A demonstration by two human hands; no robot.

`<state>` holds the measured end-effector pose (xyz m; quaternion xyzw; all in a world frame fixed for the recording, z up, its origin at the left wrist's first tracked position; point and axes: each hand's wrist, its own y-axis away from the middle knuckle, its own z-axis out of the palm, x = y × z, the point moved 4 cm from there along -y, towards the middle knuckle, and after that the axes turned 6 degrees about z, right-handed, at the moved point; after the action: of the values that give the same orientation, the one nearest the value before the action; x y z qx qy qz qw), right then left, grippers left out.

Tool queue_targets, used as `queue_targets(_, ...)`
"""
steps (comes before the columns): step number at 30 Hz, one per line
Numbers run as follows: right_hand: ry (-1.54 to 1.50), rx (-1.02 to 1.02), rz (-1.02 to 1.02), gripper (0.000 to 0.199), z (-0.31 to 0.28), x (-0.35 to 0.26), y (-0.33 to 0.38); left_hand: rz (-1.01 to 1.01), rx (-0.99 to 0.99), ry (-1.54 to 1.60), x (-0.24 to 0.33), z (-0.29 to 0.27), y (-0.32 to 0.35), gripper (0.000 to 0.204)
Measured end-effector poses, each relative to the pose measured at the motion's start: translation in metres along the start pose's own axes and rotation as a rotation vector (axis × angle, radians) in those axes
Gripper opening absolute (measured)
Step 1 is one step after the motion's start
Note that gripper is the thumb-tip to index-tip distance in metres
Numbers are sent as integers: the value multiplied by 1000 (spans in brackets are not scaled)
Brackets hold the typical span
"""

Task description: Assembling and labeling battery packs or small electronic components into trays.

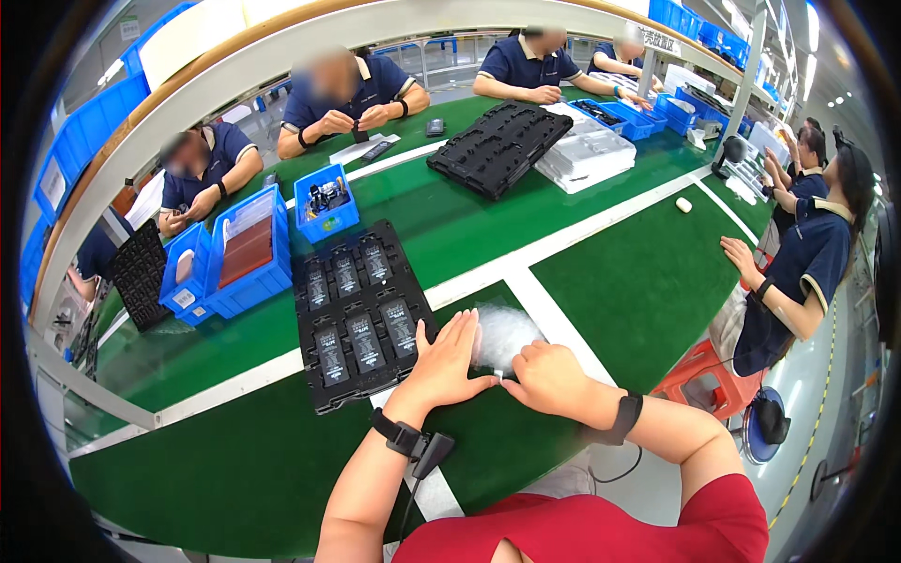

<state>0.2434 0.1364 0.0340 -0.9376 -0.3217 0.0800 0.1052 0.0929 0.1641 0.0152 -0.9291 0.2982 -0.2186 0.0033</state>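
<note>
A crumpled, shiny clear plastic bag [507, 340] lies on the green table in front of me. My left hand [443, 364] is spread flat at its left side, fingers stretched out and thumb pointing right. At the bag's near right edge, my right hand [554, 380] is closed with curled fingers, seemingly pinching the plastic; its fingertips are partly hidden. A small white tab shows between my two thumbs. Left of my left hand sits a black moulded tray [413, 272] with several flat black rectangular packs [364, 343] in its pockets. Each wrist wears a black band.
Blue bins [246, 305] stand beyond the tray, one holding small parts [327, 199]. Farther off are a stack of black trays [502, 141] and clear trays [589, 155]. A white oval object [683, 205] lies to the right. Co-workers sit across and to the right, near a red stool [709, 380].
</note>
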Motion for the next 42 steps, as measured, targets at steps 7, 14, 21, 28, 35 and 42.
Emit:
queue_targets(7,173,-104,97,18,11,-11,-1,-6,9,-88,4,5,-2,96)
queue_targets(14,188,-56,68,13,6,-10,2,-12,36,-68,3,4,0,95)
queue_targets(21,7,-1,113,18,-7,12,9,-16,18,-55,0,3,0,97)
queue_targets(28,-463,-87,100,28,-10,62,-12,2,18,-49,1,5,-1,102)
queue_targets(35,-363,3,100,40,9,67,-3,5,64,-69,5,5,-2,103)
queue_targets(42,-557,-102,197,48,11,52,2,-42,90,-115,9,10,-7,104)
